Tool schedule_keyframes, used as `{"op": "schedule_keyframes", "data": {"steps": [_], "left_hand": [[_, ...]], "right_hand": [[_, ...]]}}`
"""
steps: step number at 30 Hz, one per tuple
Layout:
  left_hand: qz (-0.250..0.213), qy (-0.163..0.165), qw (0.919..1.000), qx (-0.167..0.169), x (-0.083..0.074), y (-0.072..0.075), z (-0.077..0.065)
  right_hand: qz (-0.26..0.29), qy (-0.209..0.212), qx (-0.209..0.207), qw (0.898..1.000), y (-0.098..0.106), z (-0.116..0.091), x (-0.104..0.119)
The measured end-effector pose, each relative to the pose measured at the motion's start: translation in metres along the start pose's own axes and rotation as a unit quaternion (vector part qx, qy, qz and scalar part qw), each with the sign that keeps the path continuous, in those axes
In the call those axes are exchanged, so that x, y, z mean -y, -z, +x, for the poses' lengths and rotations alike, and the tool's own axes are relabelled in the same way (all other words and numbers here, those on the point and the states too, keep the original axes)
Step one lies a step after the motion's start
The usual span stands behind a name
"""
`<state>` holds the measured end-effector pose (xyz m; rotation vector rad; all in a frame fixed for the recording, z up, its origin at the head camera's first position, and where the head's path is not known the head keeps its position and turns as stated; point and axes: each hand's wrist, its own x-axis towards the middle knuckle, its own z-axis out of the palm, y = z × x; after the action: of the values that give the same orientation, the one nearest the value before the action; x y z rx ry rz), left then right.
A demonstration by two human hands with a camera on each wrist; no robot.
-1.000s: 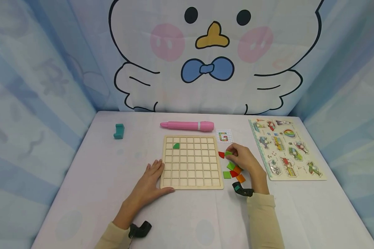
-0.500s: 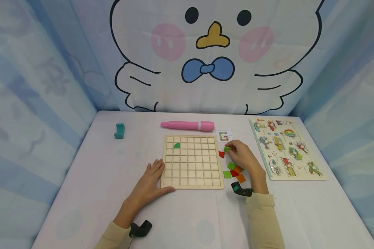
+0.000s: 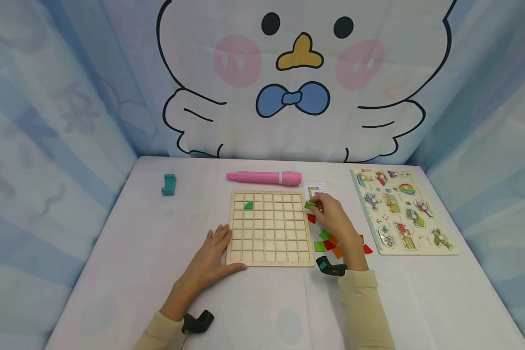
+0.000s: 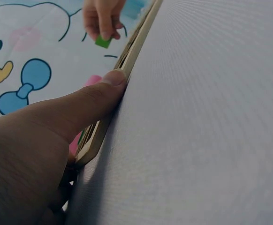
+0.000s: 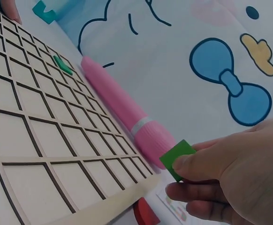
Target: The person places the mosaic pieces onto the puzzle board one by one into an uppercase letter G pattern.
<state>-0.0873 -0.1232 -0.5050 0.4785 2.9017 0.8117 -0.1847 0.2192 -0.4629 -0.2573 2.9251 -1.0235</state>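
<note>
My right hand (image 3: 332, 214) pinches a green square tile (image 5: 176, 157) between thumb and fingers, just past the right edge of the wooden grid board (image 3: 271, 233). On the board, one dark green tile with a rounded corner (image 3: 249, 206) sits in a cell near the upper left. My left hand (image 3: 211, 253) rests at the board's lower left corner, fingers spread along the left side. In the left wrist view its thumb (image 4: 94, 96) lies against the board's front edge. A small pattern card (image 3: 315, 188) is partly hidden behind my right hand.
Loose tiles in green, orange and red (image 3: 329, 244) lie right of the board, partly under my right wrist. One red tile (image 3: 311, 218) is beside the board's edge. A pink pen-shaped toy (image 3: 264, 178), a teal holder (image 3: 168, 184) and a picture puzzle board (image 3: 402, 211) surround it.
My right hand, pinching the green tile, has moved left and slightly up from the loose tiles to the board's right edge. The left hand has stayed in place.
</note>
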Motion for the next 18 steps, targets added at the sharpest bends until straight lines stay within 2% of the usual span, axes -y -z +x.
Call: {"op": "schedule_keyframes", "data": {"steps": [4,11,18], "left_hand": [[0.000,-0.001,1.0000,0.001,0.001,0.000,0.000],[0.001,-0.010,0.9999,-0.002,0.001,0.000,0.000],[0.000,-0.011,0.9999,-0.001,0.001,0.000,0.000]], "right_hand": [[0.017,-0.001,-0.001,1.000,-0.005,0.003,0.006],[0.022,0.030,-0.023,0.999,-0.011,0.007,0.017],[0.031,0.046,-0.025,0.998,-0.017,0.013,0.024]]}}
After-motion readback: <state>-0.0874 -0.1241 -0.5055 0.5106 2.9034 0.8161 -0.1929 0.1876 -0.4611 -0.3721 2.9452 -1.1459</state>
